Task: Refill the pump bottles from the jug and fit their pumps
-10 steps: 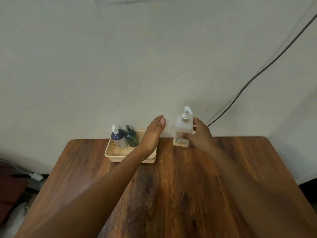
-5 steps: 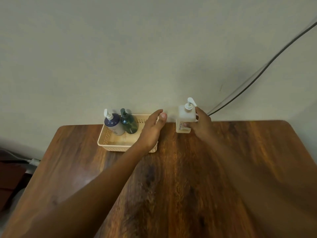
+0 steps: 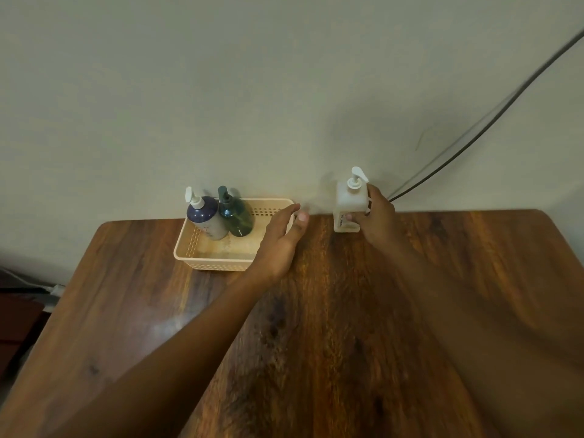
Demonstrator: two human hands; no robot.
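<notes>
A white jug-shaped bottle with a white pump [image 3: 347, 203] stands on the wooden table [image 3: 347, 311] at its far edge by the wall. My right hand [image 3: 376, 216] is wrapped around its right side, at the handle. A beige perforated basket [image 3: 215, 259] sits to the left and holds a dark blue pump bottle [image 3: 205, 216] with a white pump and a dark green pump bottle [image 3: 238, 216] with a dark pump. My left hand [image 3: 282, 240] rests over the basket's right end, fingers extended, holding nothing.
A pale wall rises right behind the table. A black cable [image 3: 474, 128] runs diagonally down the wall to the table's back edge near the white bottle. Off the table's left edge lie a white plug [image 3: 55, 290] and dark objects on the floor.
My right hand has lowered the white bottle from the air onto the table by the wall. My left hand stays at the basket's right end. The view has tilted down.
</notes>
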